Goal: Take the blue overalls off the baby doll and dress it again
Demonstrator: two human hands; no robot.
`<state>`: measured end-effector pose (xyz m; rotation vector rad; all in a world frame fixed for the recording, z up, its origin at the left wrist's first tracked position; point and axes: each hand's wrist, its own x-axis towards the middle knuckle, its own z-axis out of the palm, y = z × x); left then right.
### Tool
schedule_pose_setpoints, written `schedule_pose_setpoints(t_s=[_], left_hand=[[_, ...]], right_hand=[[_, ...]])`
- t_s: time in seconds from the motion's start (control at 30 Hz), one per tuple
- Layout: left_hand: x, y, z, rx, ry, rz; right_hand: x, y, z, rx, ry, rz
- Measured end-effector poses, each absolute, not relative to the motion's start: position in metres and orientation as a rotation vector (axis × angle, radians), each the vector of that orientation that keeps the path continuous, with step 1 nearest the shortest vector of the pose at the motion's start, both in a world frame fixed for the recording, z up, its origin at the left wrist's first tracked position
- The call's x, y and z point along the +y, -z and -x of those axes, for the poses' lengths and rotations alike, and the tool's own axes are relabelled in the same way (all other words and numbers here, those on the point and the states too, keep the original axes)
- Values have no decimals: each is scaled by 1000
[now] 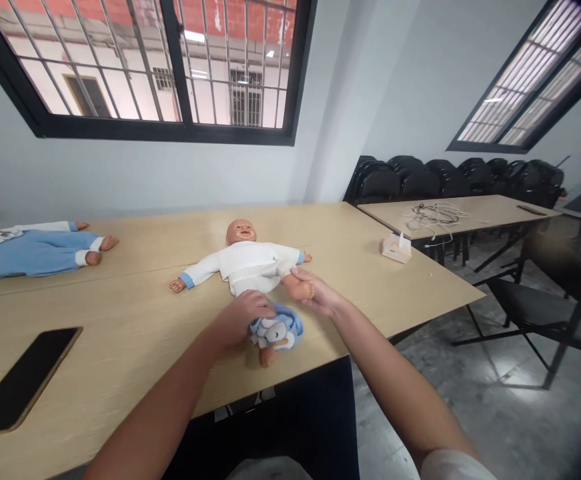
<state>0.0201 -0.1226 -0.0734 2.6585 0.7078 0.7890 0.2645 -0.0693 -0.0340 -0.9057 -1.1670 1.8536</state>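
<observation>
A baby doll [244, 261] in a white top with blue cuffs lies on its back on the wooden table [120, 313], head toward the window. My left hand [243, 317] grips the bunched blue trousers [280, 328] at the doll's lower leg, whose foot pokes out below. My right hand [317, 293] is closed around the doll's other bare foot [301, 288], lifted slightly off the table.
A second doll in blue clothes [35, 252] lies at the far left. A dark phone or tablet [23, 381] rests near the left front edge. A tissue box [396, 247] sits at the right; cables [435, 215] lie on the adjoining table, with black chairs [450, 177] behind.
</observation>
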Motion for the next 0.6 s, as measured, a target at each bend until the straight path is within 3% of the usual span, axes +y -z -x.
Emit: schedule_pose_setpoints(t_s=[0.3,0.47,0.6], left_hand=[[-121,92,-18,1380,-1753,-2213],[-126,92,-20,1480,-1555,-2039],[-129,83,-24,1184,-1582,-2120]], right_hand=[[-99,45,-226,-1383,-1527,1030],[-102,43,-220,-1413,-1548,934],[-102,40,-221,-1413,-1524,883]])
